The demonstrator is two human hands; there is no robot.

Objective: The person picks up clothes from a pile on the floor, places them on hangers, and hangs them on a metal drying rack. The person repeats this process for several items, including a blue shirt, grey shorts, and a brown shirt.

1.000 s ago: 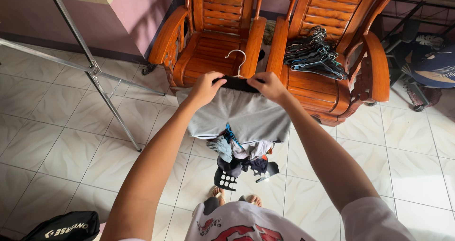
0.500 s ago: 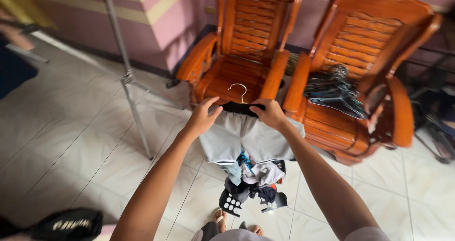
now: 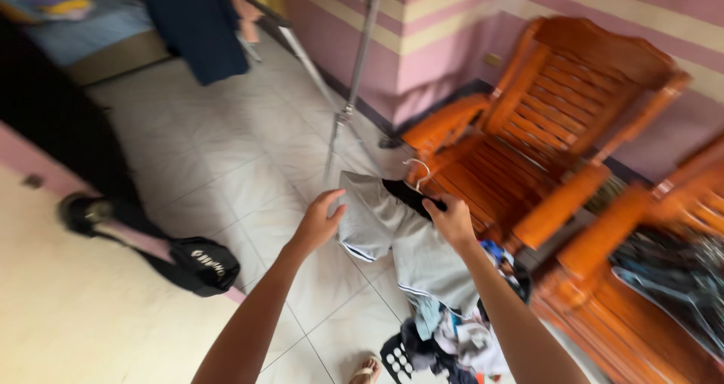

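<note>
Item: grey shorts (image 3: 392, 229) with a black waistband, hung on a hanger whose hook (image 3: 417, 167) shows at centre frame.

Right hand (image 3: 452, 219): clenched on the waistband and hanger, just right of centre.

Left hand (image 3: 320, 219): fingers spread and loose, touching the shorts' left edge, gripping nothing.

Surroundings: heap of mixed laundry (image 3: 460, 331) at lower centre; metal drying-rack pole (image 3: 348, 90) at upper centre; wooden armchair (image 3: 543, 120) at right; black bag (image 3: 197, 263) at lower left.

Handling note: carrying is likely steadiest with the waistband kept pinched to the hanger, the left hand supporting the loose fabric so that it stays off the floor tiles (image 3: 226, 165).
</note>
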